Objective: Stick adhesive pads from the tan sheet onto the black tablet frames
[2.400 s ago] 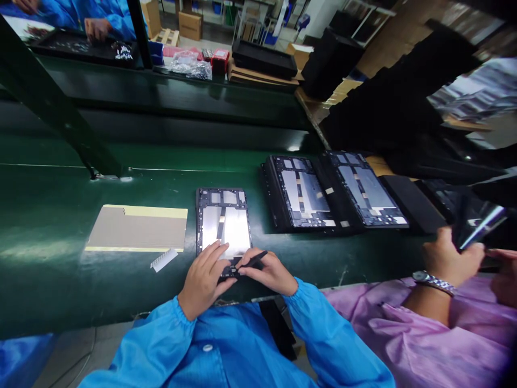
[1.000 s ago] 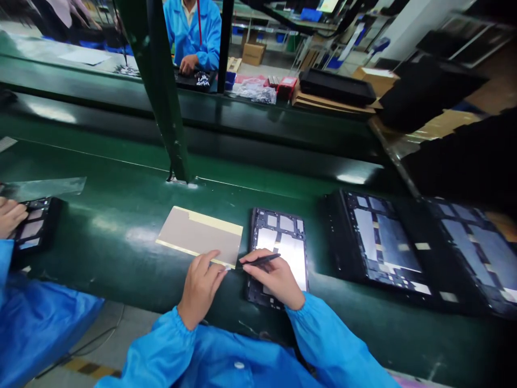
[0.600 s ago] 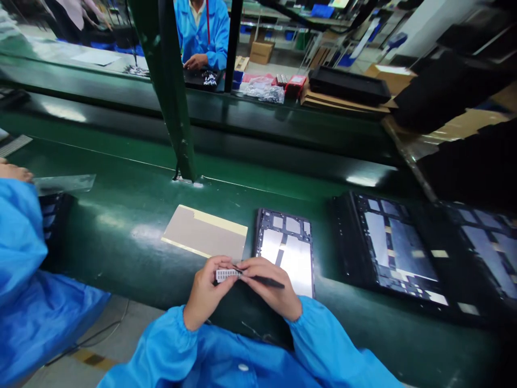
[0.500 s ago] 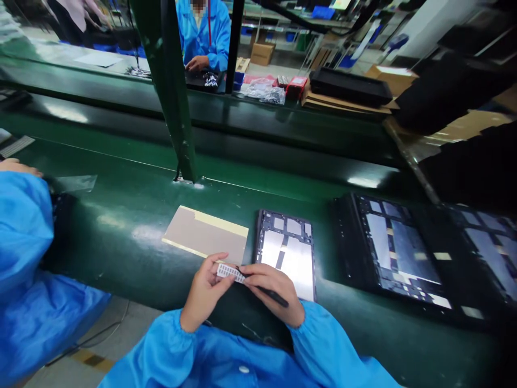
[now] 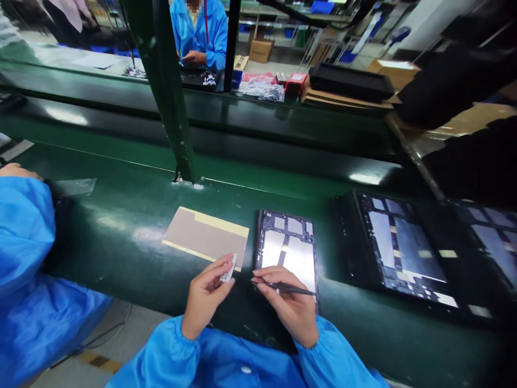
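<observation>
My left hand (image 5: 204, 295) pinches a small white sticker strip (image 5: 228, 268) and holds it just above the green belt, at the near corner of a beige sheet with yellow edges (image 5: 207, 240). My right hand (image 5: 290, 304) grips black tweezers (image 5: 283, 288) whose tip points left toward the strip. It hovers over the near end of an open tablet frame (image 5: 288, 250) that lies flat on the belt with its silver plates showing.
Two more open tablet frames (image 5: 398, 249) lie on the belt (image 5: 121, 226) to the right. A co-worker's blue sleeve (image 5: 24, 231) fills the left edge. A slanted green post (image 5: 169, 108) rises behind the sheet. Another person in blue (image 5: 197, 32) works across the line.
I picked the white strip up off the belt with my left hand. The tweezers touched the strip and have now drawn away to the right, over the tablet frame.
</observation>
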Available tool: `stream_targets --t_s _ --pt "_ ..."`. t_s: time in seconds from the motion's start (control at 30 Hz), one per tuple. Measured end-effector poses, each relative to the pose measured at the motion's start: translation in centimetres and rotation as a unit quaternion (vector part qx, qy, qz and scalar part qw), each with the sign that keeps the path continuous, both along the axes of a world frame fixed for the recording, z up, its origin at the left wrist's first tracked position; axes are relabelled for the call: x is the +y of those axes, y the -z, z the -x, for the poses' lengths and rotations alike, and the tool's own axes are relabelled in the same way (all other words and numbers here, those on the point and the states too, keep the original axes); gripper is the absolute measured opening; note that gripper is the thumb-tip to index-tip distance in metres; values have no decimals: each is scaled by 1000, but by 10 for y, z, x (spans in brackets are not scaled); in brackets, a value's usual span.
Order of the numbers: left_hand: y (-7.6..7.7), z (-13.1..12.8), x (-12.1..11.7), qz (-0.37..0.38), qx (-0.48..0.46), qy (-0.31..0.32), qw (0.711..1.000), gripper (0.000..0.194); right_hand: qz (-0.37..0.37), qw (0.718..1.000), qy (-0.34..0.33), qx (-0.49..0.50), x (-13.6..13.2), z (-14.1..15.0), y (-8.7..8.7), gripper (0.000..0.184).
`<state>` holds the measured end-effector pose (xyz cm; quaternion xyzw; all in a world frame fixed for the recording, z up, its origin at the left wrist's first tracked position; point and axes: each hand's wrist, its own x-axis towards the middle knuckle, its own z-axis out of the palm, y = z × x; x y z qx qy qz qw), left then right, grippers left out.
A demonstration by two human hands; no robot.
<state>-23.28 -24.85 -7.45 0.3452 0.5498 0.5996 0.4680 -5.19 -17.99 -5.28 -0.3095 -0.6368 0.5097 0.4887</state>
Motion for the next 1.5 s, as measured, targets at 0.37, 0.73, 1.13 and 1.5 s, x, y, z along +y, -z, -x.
stream_targets --t_s 0.37,0.73,1.13,1.5 --pt "-5 -8 4 123 -259 -95 953 63 6 1000 9 -10 -4 -1 4 17" --pt "-21 -4 5 268 -370 78 886 36 -329 888 -125 -296 21 -13 -14 26" --pt "-21 -9 -2 13 5 35 999 22 -49 970 -133 -197 9 -5 -9 9" --pt "-26 -8 -2 55 13 -1 998 20 -16 991 -41 -130 11 -18 -28 20"
